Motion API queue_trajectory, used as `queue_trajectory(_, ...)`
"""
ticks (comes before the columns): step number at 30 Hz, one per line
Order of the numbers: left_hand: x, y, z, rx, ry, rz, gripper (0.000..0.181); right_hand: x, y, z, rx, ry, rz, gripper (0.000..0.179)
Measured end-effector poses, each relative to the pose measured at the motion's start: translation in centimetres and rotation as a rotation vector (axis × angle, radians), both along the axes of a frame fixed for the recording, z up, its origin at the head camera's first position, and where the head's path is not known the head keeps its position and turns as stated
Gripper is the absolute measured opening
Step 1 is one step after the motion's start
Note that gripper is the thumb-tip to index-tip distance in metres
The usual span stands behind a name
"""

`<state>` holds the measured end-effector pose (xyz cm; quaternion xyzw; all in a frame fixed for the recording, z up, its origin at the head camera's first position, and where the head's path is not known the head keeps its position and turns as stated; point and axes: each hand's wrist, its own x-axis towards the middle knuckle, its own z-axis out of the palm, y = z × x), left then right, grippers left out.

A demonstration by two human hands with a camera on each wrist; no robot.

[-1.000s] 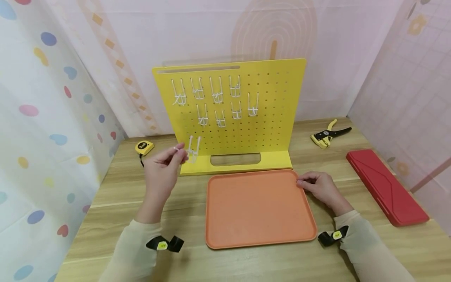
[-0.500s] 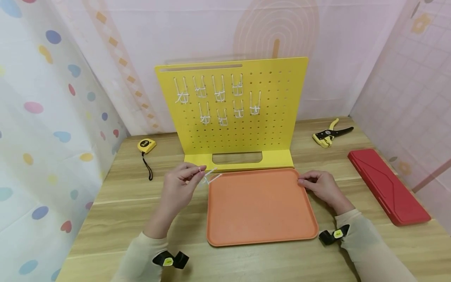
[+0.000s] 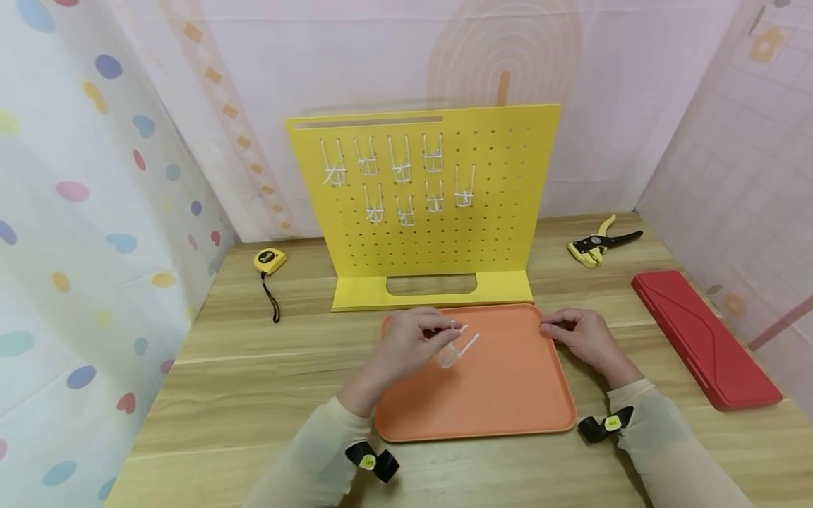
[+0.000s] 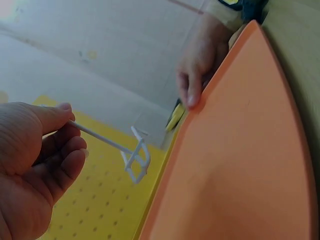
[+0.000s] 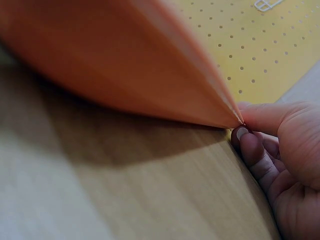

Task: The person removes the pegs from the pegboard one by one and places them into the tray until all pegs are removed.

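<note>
My left hand [image 3: 411, 344] pinches a white pegboard hook [image 4: 107, 141] by the end of its rod, over the left half of an orange tray [image 3: 502, 381]. The hook's pronged wire end points away from the fingers, toward the tray's middle. At the tray's far right corner, my right hand [image 3: 584, 340] grips the rim between thumb and fingers; the right wrist view has the thumb above the rim and a fingertip below. Behind the tray stands a yellow pegboard [image 3: 432, 247], with several white hooks [image 3: 401, 164] hanging on its upper left and middle.
A yellow tape measure [image 3: 270, 260] with a black strap lies left of the pegboard. On the right are yellow-and-black wire strippers [image 3: 597, 243] and a long red case [image 3: 705, 339]. Patterned curtains [image 3: 127, 212] enclose the wooden table [image 3: 267, 381] at the back and sides.
My left hand has carried the hook from in front of the pegboard's lower left, rightward and nearer, to over the tray. The right hand has stayed at the tray's corner.
</note>
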<state>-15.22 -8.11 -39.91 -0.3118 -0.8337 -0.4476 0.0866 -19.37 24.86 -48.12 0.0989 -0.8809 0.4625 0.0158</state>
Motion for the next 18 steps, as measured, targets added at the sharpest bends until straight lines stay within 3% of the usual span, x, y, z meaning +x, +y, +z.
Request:
queue_trajectory(4,-0.6,3.1,-0.2,0.016,-0.108,-0.040,0.010,0.0,-0.1,0.0,0.011,-0.007,-0.006,0.020)
queue_trajectory(9,-1.8,6.6,-1.1,0.069,-0.290,-0.027,0.014,0.0,-0.1,0.0,0.016,-0.003,-0.005,0.021)
queue_trajectory(12,-2.6,8.2,-1.8,0.070,-0.311,0.006,0.014,0.0,0.0,0.0,0.026,0.004,-0.006,0.021)
queue_trajectory(18,-3.6,10.1,-2.5,0.072,-0.286,0.067,0.013,0.0,-0.1,-0.1,0.023,0.015,-0.004,0.020)
